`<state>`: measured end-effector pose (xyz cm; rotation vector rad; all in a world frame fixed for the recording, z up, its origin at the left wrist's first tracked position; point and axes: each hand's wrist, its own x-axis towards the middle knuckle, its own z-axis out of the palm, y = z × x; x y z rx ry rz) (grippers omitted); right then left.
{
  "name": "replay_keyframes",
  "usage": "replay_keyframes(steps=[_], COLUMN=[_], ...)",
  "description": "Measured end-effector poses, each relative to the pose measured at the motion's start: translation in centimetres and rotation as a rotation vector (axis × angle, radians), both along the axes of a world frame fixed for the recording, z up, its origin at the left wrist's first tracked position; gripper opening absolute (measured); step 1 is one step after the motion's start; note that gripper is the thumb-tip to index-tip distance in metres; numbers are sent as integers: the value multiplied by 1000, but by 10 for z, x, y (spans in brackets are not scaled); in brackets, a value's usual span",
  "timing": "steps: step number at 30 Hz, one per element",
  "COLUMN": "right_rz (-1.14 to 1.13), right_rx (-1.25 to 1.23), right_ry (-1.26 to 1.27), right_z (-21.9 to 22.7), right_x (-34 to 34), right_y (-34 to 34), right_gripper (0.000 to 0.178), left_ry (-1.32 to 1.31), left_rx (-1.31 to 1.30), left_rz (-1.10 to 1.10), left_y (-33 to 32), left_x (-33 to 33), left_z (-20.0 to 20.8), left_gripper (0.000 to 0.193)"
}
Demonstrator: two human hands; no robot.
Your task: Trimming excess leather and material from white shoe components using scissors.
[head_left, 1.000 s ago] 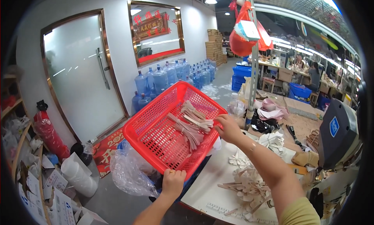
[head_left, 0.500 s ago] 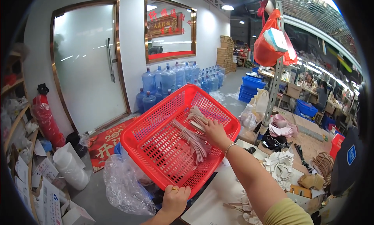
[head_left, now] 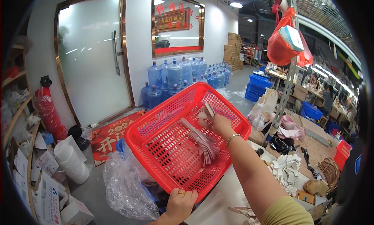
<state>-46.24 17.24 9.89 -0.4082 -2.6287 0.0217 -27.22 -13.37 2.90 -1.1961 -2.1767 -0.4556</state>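
A red plastic basket (head_left: 156,127) with slotted sides is tilted in front of me. My left hand (head_left: 181,203), a ring on one finger, grips its near rim. Inside the basket's far right part, my right hand (head_left: 223,125) is closed on a bundle of pale strips (head_left: 207,111), its upper end sticking out past the fingers. A second bundle of pinkish strips (head_left: 200,141), tied around its middle, lies on the basket floor beside that hand.
Below the basket are a clear plastic bag (head_left: 126,186) and a white-topped table (head_left: 218,203). Pale cut pieces (head_left: 286,168) are heaped at right, near a metal post (head_left: 286,96). Blue water bottles (head_left: 174,75) stand along the wall; cartons (head_left: 46,194) crowd the left.
My right hand has lifted its bundle, turning it more upright and away from the one on the basket floor. The view has shifted slightly, and the left hand keeps its hold.
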Motion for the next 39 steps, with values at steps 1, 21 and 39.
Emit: replay_keyframes(steps=[1, 21, 39], right_rz=[-31, 237, -412], right_rx=[-132, -421, -200], right_ry=[-115, 589, 324], right_z=[6, 13, 3], right_x=[5, 21, 635], right_y=[-8, -23, -78], right_gripper=[38, 30, 36], left_ry=[7, 36, 78], left_rx=[45, -107, 96], left_rz=[-5, -6, -120], left_y=[2, 8, 11], left_x=[-1, -3, 6], left_z=[-3, 24, 37], left_gripper=[23, 28, 43])
